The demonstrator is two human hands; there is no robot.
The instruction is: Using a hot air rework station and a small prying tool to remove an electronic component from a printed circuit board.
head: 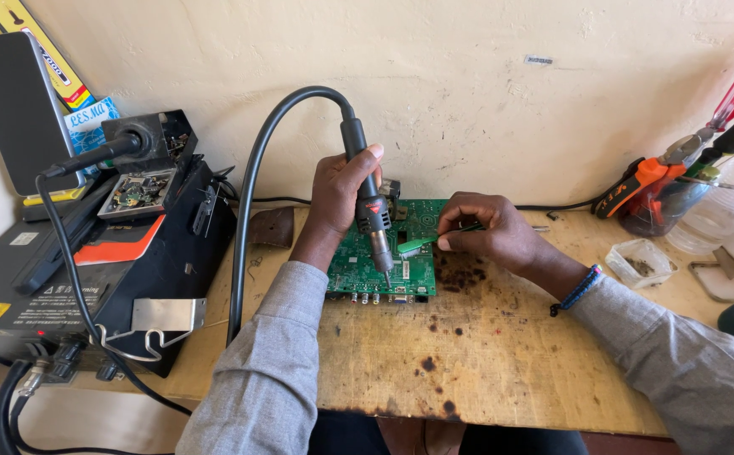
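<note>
Head view: hot-air wand [373, 215] being gripped upright by left hand [340, 190], nozzle aimed down at green circuit board [384, 257]. Green tweezers [434, 239] being pinched by right hand [485, 232], lying crosswise, tip just beside nozzle.

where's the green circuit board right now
In the head view the green circuit board lies mid-table on the scorched wooden table, under the left hand holding the hot air wand and beside the right hand.
</note>
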